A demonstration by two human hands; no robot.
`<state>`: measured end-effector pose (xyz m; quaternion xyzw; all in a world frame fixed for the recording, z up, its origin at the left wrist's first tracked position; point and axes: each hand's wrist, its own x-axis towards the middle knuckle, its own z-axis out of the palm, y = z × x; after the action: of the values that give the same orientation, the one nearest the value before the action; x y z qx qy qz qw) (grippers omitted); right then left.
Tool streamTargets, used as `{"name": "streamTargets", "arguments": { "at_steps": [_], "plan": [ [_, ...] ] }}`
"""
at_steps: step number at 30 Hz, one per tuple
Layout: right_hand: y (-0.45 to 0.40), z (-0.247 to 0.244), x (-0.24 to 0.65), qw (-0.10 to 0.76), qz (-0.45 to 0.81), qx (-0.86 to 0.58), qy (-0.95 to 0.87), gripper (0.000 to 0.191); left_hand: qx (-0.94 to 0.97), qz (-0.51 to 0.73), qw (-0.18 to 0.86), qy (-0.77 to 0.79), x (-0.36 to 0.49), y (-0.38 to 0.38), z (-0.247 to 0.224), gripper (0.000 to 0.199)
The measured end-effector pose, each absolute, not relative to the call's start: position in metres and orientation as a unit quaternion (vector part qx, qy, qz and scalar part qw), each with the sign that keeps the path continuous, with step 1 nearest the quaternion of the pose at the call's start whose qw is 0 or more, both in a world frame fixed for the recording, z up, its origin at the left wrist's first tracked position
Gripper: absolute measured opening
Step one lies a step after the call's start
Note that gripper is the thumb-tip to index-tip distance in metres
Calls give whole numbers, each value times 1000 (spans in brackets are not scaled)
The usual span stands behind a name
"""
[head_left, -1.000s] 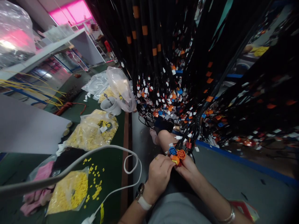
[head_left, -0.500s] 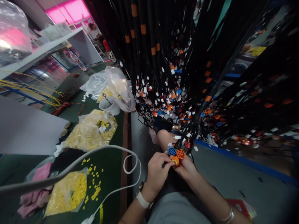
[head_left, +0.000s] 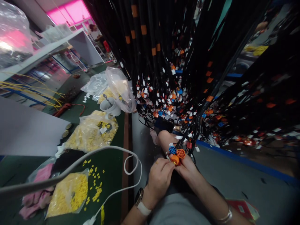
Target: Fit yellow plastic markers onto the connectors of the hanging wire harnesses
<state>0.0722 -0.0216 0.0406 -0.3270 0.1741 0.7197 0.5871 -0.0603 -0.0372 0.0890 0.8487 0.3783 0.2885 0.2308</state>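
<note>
My right hand (head_left: 187, 168) is closed around a small bunch of wire-harness plugs near my lap. Out of its grip stick an orange connector (head_left: 174, 159) with a bit of yellow at its lower edge, a second orange connector (head_left: 181, 153) with a grid of holes, and a blue connector (head_left: 172, 150). My left hand (head_left: 160, 175) pinches at the lower edge of the nearer orange connector, thumb and forefinger together. Its fingertips hide part of that connector. Black cables run up from the plugs to the hanging harnesses (head_left: 161, 62).
Left of me, a green bench top (head_left: 110, 175) carries bags of yellow pieces (head_left: 67, 193), loose yellow clips (head_left: 97, 192), a white mug (head_left: 110, 106) and pink gloves (head_left: 37, 203). A white cord (head_left: 112, 148) loops over it. A blue rail (head_left: 246, 164) runs low on the right.
The nearer orange connector has turned, so its yellow face shows less. My left fingertips have shifted slightly right and down against it; my right hand stays nearly still.
</note>
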Motion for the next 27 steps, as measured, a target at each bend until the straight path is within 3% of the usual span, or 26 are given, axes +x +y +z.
{"name": "streamTargets", "arguments": {
  "at_steps": [5,12,27],
  "plan": [
    [-20,43,73,591,711,-332,186,19,769,307,328,455,-61,-36,93,19],
    [-18,44,71,595,702,-344,189,19,554,341,554,520,-55,-35,93,13],
    [-19,47,66,600,700,-345,177,21,559,393,518,514,-45,-35,86,11]
  ]
}}
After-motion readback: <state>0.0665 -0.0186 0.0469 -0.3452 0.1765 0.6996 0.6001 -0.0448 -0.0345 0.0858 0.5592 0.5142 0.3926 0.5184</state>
